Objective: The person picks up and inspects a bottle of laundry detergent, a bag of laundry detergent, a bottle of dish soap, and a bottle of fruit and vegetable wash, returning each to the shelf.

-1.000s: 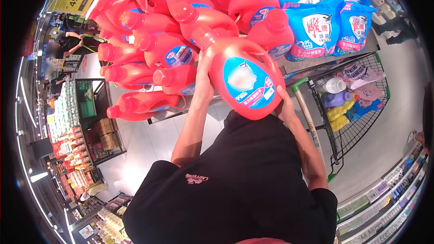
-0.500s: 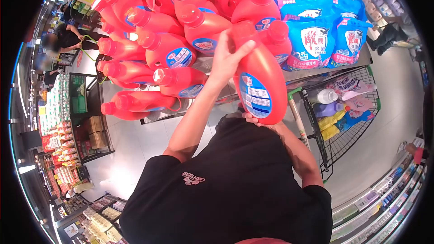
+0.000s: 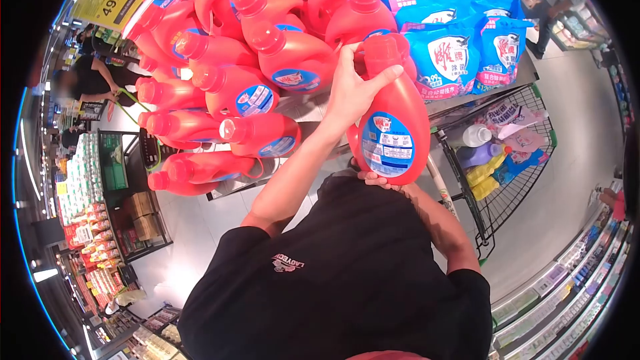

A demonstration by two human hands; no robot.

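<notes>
Between my hands is a red detergent bottle [image 3: 395,140], upright in view, its blue label with printed text facing me. Near the cap, my left hand [image 3: 357,90] wraps round the bottle's neck, the thumb across the front. My right hand [image 3: 383,181] supports the base from below; only its fingertips show under the bottle. Just behind stand several more red detergent bottles [image 3: 293,63], piled on a display. To their right lie blue detergent bags [image 3: 450,57] with pink lower edges.
A shopping cart [image 3: 513,193] stands at my right with a white-capped bottle, purple and yellow items and packs inside. A yellow price sign [image 3: 110,0] reads 49.90. Stocked shelves [image 3: 87,227] line the left. A person in dark clothes [image 3: 97,80] is at far left.
The bottle has turned so its label faces me more squarely, and its top has shifted right. Both hands stay on it. The view has shifted slightly.
</notes>
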